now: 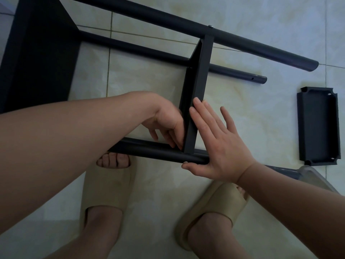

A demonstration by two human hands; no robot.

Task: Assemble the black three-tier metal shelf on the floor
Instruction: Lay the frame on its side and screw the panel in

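The black shelf frame lies on its side on the tiled floor. Its middle tray (197, 77) stands on edge between the far pole (168, 23) and the near pole (149, 150). My left hand (168, 122) is inside the frame, fingers pointing down against the tray's left face near the near pole; what its fingertips hold is hidden. My right hand (216, 143) lies flat with straight fingers against the tray's right side, thumb under the near pole beside a screw head (185, 162). A larger black tray (37, 53) is fixed at the left end.
A loose black tray (318, 126) lies on the floor at the right. A second far pole (242, 73) ends free to the right of the middle tray. A clear plastic piece (313, 176) sits by my right forearm. My feet in beige slippers (104, 184) stand just below the near pole.
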